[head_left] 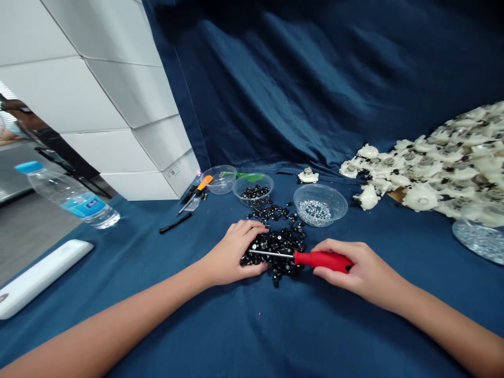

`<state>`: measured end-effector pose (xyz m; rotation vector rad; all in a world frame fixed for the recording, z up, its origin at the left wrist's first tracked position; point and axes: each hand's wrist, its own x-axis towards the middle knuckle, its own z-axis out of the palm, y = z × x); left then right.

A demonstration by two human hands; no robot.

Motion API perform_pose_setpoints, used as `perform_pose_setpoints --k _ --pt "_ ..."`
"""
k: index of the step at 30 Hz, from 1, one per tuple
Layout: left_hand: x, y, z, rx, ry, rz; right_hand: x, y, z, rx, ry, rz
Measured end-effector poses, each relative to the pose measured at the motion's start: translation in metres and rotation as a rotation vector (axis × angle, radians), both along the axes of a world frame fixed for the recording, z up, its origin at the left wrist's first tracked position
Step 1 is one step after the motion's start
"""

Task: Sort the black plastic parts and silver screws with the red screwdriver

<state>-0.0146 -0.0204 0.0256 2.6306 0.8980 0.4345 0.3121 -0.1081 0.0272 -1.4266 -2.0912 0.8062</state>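
Note:
In my right hand point(354, 262) is a screwdriver point(325, 260) with a red handle, fingers closed round the grip. Its thin metal shaft points left across a pile of small black knob-like parts point(281, 244), the tip close to my left hand. My left hand point(236, 252) rests at the pile's left edge, thumb and fingers spread apart and curved around some of the parts. Its fingertips are partly lost among the parts. Just beyond the pile are a clear bowl of black parts point(254, 191) and a clear bowl of silver screws point(321, 205).
Many cream plastic housings point(425, 168) are heaped at the right, beside another clear bowl of screws point(478, 236). An empty clear bowl point(219, 181) and an orange-handled tool point(203, 182) lie at the back. White boxes point(114, 105), a water bottle point(79, 197) and a white bar point(45, 275) stand left.

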Motion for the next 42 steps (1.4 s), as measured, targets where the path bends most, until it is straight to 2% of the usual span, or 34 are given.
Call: perform_pose_setpoints --k 3,8,12,15,19,24,30,36,42 --pt "0.001 -0.001 0.002 -0.002 0.004 -0.003 -0.002 -0.003 0.0 0.068 -0.012 -0.034" --pt "0.001 -0.001 0.001 0.022 -0.002 0.009 0.014 0.001 -0.002 0.175 -0.055 -0.207" --pt "0.0 -0.001 -0.001 0.04 -0.005 0.011 0.027 0.005 0.002 0.181 -0.051 -0.263" --pt "-0.001 0.0 -0.002 0.046 -0.008 0.011 0.029 0.003 0.008 0.135 0.024 -0.201" --pt "-0.001 0.001 -0.001 0.049 -0.011 0.005 0.023 -0.002 0.016 0.007 0.109 0.0" --pt "-0.001 -0.001 0.001 0.064 -0.002 0.005 0.012 -0.003 0.014 -0.137 0.027 0.166" --pt "-0.001 -0.001 0.0 0.105 0.024 0.025 0.01 0.0 0.005 -0.078 -0.034 0.137" --pt "-0.001 -0.002 0.0 0.116 0.033 0.041 0.008 0.001 0.006 -0.062 -0.057 0.094" --pt "0.0 -0.001 -0.001 0.134 0.021 0.034 0.01 0.0 0.006 -0.095 -0.064 0.113"
